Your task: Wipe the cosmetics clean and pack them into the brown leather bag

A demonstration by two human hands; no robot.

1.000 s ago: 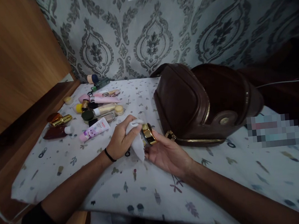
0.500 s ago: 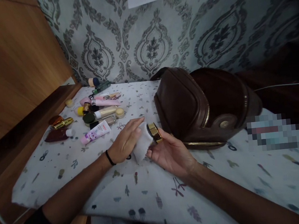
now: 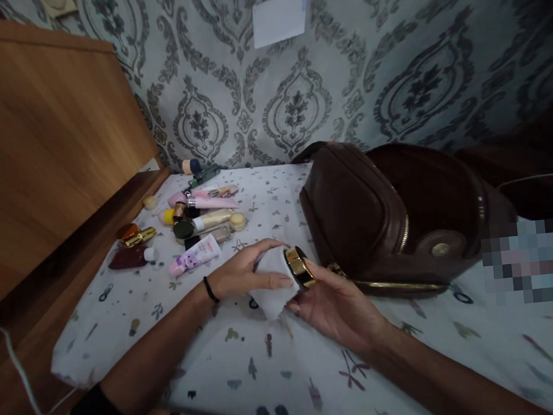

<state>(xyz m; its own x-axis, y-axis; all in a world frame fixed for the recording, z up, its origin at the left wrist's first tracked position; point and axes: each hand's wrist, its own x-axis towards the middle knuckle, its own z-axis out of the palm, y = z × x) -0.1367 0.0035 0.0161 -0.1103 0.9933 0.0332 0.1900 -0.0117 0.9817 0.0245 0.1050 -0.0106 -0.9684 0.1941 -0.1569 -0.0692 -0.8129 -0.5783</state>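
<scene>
My right hand (image 3: 337, 303) grips a small round container with a shiny gold band (image 3: 300, 267), its thumb and fingers around the near side. A white cloth or wipe (image 3: 274, 300) covers the container's left end, so that side is hidden. My left hand (image 3: 241, 275), with a black band at the wrist, is closed on the cloth, its thumb lying across the front and pressing toward the gold band. Both hands are held just over the patterned cloth on the table, left of a brown leather bag (image 3: 355, 216).
Left of my hands lie several cosmetics: a pink-and-white tube (image 3: 195, 254), a dark red bottle (image 3: 129, 257), a gold tube (image 3: 141, 237) and a small cream-coloured jar (image 3: 237, 221). A wooden panel (image 3: 43, 119) rises at the left. Behind stands a patterned wall (image 3: 242, 106).
My left thumb has come down across the front of the cloth, and the container's gold band has turned a little. The camera view has shifted, moving everything lower and rightward.
</scene>
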